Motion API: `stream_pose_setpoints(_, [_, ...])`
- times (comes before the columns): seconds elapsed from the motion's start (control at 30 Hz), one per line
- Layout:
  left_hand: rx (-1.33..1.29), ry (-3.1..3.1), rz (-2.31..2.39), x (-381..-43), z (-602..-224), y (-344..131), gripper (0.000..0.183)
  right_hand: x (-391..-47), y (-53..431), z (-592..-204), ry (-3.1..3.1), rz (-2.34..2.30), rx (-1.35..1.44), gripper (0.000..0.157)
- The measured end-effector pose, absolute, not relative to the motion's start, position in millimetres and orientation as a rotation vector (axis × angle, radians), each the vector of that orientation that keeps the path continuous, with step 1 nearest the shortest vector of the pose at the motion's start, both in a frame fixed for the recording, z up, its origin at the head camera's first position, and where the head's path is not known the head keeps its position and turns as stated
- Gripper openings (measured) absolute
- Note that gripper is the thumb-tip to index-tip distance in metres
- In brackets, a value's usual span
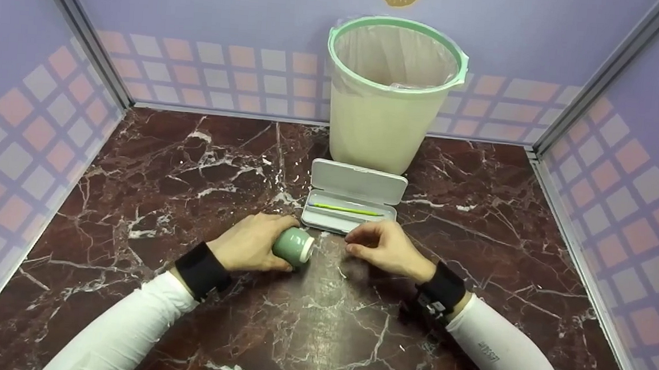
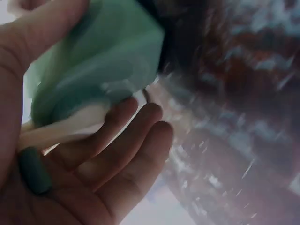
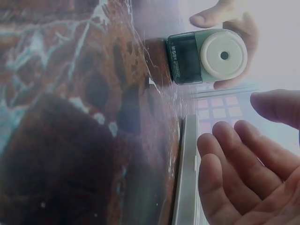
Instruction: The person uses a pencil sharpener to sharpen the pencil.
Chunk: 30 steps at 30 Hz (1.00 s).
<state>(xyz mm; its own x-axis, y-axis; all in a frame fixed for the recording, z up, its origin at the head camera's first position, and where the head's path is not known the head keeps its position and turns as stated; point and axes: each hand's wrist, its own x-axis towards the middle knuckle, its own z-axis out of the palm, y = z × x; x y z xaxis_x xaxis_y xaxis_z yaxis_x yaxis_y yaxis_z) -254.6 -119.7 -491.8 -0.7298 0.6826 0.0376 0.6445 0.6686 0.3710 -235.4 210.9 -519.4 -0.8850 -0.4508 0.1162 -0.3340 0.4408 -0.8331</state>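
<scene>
My left hand [image 1: 252, 243] grips a green crank pencil sharpener [image 1: 290, 244] on the marble-patterned tabletop. Its cream round face with a small pencil hole [image 3: 224, 55] points toward the right hand. In the left wrist view, the thumb and fingers wrap the green body, and the crank's dark green knob [image 2: 35, 171] lies by the palm. To the right, my right hand [image 1: 385, 248] hovers near the sharpener, fingers loosely bent, holding nothing. Just beyond both hands lies an open white pencil case [image 1: 358, 184] with a yellow-green pencil [image 1: 345, 210] inside.
Behind the pencil case stands a tall cream waste bin [image 1: 382, 122] with a mint rim and a plastic liner. Purple walls [image 1: 231, 7] with a pink and white check band enclose the table [image 1: 195, 325] at the back and both sides.
</scene>
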Motion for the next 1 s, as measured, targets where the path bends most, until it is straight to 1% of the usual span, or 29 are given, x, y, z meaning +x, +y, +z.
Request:
stream_pose_setpoints(0.27, [1.038, 2.714, 0.861, -245.7, -510.9, -119.2, 0.074, -232.8, 208.3, -519.4, 2.543, -1.415, -0.696, 0.021])
stream_pose_setpoints(0.47, [1.027, 2.658, 0.983, -244.5, -513.1, -116.8, 0.072, -231.5, 206.2, -521.0, 2.509, -1.405, -0.701, 0.021])
stream_pose_setpoints(0.57, [1.049, 2.676, 1.050, -243.9, -510.8, -112.4, 0.071, -230.1, 206.3, -520.9, 2.503, -1.410, -0.726, 0.020])
stream_pose_setpoints(0.73, [1.115, 2.697, 1.298, -244.1, -501.3, -98.8, 0.070, -227.0, 207.4, -519.9, 2.514, -1.436, -0.755, 0.018])
stream_pose_setpoints(1.0, [1.005, 2.579, 1.582, -238.6, -479.1, -77.8, 0.077, -218.6, 207.7, -509.5, 2.459, -1.650, -0.787, 0.022])
